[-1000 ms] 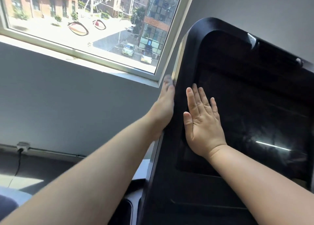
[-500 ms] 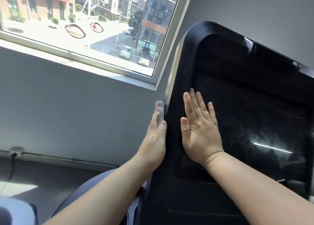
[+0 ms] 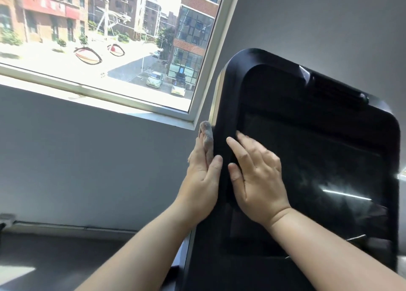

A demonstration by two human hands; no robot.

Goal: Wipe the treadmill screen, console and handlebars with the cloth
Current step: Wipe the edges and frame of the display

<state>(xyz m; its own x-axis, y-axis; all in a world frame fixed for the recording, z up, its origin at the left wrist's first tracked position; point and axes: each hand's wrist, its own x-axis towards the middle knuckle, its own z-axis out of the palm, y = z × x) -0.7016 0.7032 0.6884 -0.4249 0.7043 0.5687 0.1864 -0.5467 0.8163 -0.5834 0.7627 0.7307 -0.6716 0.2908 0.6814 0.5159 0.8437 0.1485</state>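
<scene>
Fingers (image 3: pixel 198 147) of left hand (image 3: pixel 201 180) round cloth (image 3: pixel 207 138) beside console (image 3: pixel 232 88)

Grey wall (image 3: pixel 87 163), white-framed window (image 3: pixel 198 106) upper left, bright daylight; street, brick buildings (image 3: pixel 39 11), parked cars (image 3: pixel 154 79) outside. Cable trunking (image 3: pixel 66 226) lower left.
</scene>
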